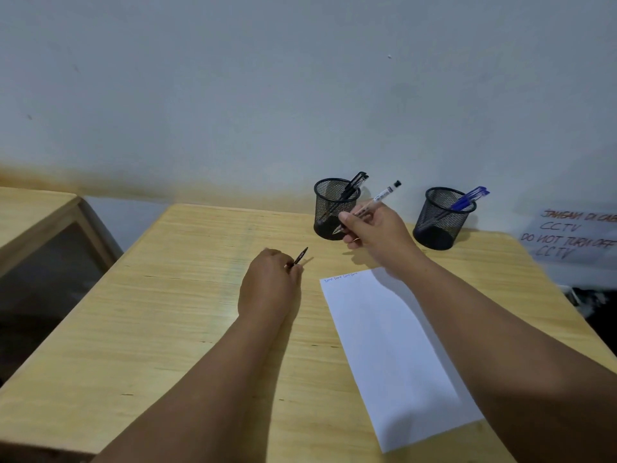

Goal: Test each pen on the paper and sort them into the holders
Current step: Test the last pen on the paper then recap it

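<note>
My right hand (374, 235) grips a clear pen with a black end (384, 194), held in the air beside the left black mesh holder (334, 212), which has black pens in it. My left hand (270, 282) pinches a small dark pen cap (300, 256) just above the wooden desk (167, 312). The right mesh holder (440, 218) contains blue pens (467, 198). A white sheet of paper (394, 355) lies on the desk under my right forearm, with a short line of blue scribbles along its top edge.
A handwritten CCTV notice (574, 235) hangs on the wall at the right. A second wooden table (36, 208) stands to the left, apart from the desk by a gap. The pale wall rises directly behind the holders.
</note>
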